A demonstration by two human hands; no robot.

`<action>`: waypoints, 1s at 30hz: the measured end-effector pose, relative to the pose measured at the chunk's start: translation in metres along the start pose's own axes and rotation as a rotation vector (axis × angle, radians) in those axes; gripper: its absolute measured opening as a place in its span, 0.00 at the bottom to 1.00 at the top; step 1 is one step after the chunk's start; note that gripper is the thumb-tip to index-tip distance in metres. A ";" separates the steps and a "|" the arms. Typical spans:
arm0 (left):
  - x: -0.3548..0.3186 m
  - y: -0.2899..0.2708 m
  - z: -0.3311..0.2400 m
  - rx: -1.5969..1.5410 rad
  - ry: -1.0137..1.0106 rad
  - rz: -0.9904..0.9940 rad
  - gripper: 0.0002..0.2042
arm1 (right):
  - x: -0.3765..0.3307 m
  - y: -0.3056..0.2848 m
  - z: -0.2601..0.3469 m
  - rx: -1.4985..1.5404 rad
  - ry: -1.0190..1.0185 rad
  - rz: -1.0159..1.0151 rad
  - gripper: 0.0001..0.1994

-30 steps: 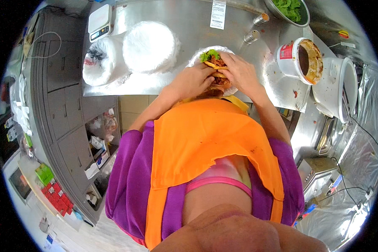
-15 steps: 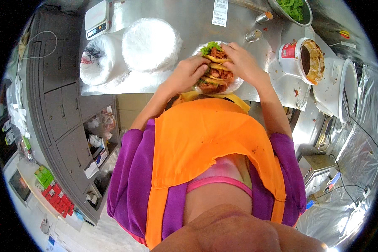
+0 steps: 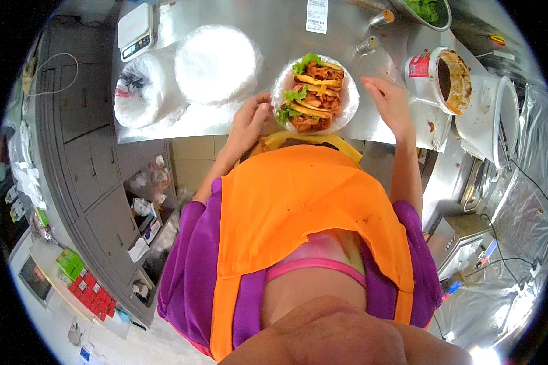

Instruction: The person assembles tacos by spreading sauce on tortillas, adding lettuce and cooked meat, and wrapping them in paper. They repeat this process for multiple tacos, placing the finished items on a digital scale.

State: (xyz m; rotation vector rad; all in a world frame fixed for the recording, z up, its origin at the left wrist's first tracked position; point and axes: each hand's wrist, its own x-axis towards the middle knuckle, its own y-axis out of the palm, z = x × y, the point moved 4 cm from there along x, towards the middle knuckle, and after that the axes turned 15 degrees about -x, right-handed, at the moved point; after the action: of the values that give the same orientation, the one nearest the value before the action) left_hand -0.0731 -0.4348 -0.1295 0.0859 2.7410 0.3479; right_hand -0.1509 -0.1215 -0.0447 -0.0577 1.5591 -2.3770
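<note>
Three filled buns (image 3: 318,100) lie in a row on a plate covered in clear plastic (image 3: 351,97) near the front edge of the metal counter. Pieces of browned filling show between the yellowish bun halves, and green lettuce (image 3: 293,95) sticks out on their left side. My left hand (image 3: 249,121) is just left of the plate, thumb and fingers apart, with nothing in it. To the right of the plate, clear of it, my right hand (image 3: 391,104) is open and holds nothing.
Plastic-covered plates (image 3: 216,66) and a roll of plastic bags (image 3: 140,91) lie left, below a scale (image 3: 134,30). A paper slip (image 3: 316,15) and two shakers (image 3: 367,45) are beyond. A sauce-smeared bucket (image 3: 429,73), a white tub (image 3: 487,118) and a lettuce bowl (image 3: 426,12) stand right.
Both hands have let go of the buns and moved apart, left hand to the left, right hand to the right. The filled buns and lettuce now show fully on the plate.
</note>
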 end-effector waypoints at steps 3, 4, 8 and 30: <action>-0.003 0.009 0.011 -0.001 -0.074 0.011 0.20 | -0.014 0.011 0.026 0.040 -0.028 -0.037 0.11; -0.001 0.007 0.014 0.004 -0.050 0.001 0.19 | -0.012 0.012 0.044 0.034 -0.118 -0.089 0.10; 0.002 0.006 0.018 0.033 -0.043 -0.004 0.19 | 0.004 0.016 0.086 -0.264 -0.347 -0.125 0.06; 0.010 0.073 0.042 -0.242 -0.117 -0.140 0.18 | -0.071 0.013 -0.115 -0.041 0.454 -0.054 0.16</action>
State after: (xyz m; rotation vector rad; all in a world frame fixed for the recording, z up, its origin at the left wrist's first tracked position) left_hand -0.0656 -0.3538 -0.1529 -0.1447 2.5513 0.6104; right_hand -0.1028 -0.0052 -0.0942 0.4683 1.8147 -2.5215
